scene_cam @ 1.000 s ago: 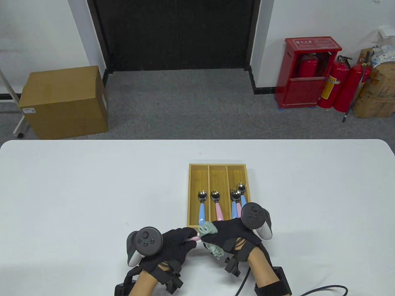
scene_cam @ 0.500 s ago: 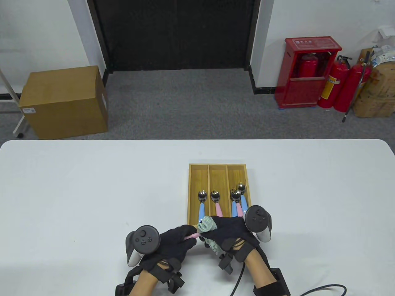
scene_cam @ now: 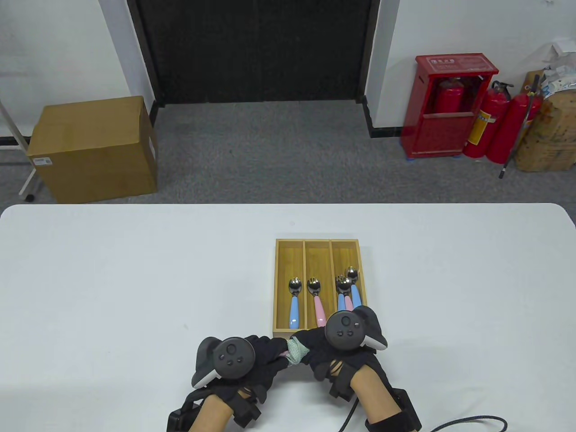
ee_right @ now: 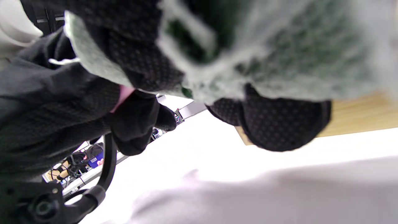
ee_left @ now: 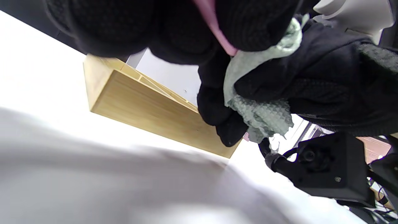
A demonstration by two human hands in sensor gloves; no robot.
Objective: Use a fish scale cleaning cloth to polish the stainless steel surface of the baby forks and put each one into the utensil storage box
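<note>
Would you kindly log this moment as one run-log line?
step: polishing | left hand: holds pink-handled fork | right hand: grips cleaning cloth around fork | storage box: five utensils inside

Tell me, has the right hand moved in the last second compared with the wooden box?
Yes. The right hand has slid leftward along the utensil storage box near edge, closing on the left hand.
</note>
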